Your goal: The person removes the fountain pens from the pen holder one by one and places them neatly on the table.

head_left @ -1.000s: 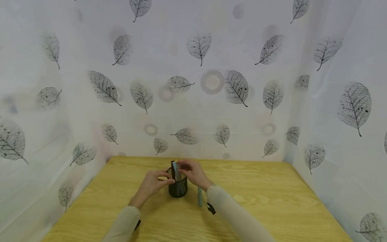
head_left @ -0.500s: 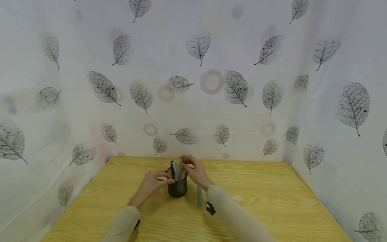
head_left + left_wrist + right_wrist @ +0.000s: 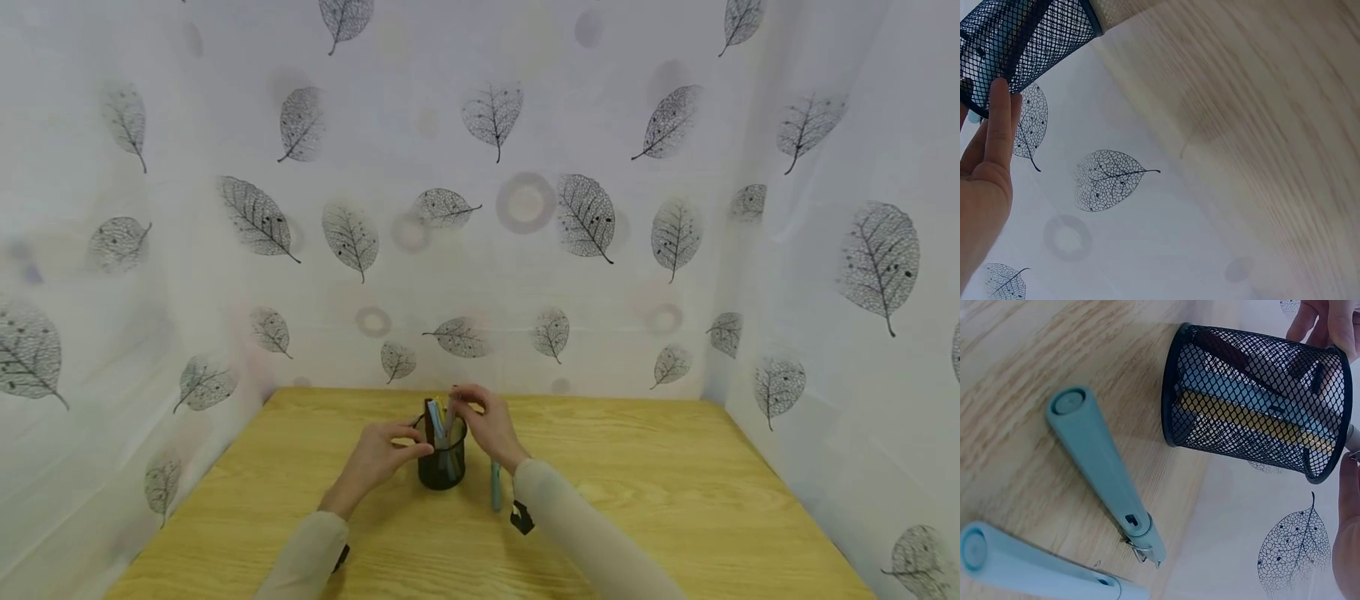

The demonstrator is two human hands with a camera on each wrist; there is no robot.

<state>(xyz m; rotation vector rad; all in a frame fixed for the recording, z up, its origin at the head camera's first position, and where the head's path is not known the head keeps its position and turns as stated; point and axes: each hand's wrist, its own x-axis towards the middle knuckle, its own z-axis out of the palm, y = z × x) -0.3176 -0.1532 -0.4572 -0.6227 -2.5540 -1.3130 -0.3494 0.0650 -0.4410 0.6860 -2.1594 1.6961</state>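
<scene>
Nearest, we see a teal pen (image 3: 495, 487) on the table (image 3: 630, 500); only the right wrist view shows us a second teal pen (image 3: 1047, 569). Beyond, the left hand (image 3: 380, 454) holds the mesh cup (image 3: 441, 472) by its rim, yellow pen (image 3: 440, 406) and blue pen (image 3: 435, 416) inside. The right hand (image 3: 489, 423) pinches a grey pen (image 3: 450, 421) standing partly in it.

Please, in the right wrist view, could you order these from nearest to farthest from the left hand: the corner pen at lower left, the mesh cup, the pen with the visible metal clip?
From the left hand:
1. Mesh cup: upper right, touched by the hand.
2. Clip pen: left of centre, on the table.
3. Corner pen: lower left, also lying there.
</scene>
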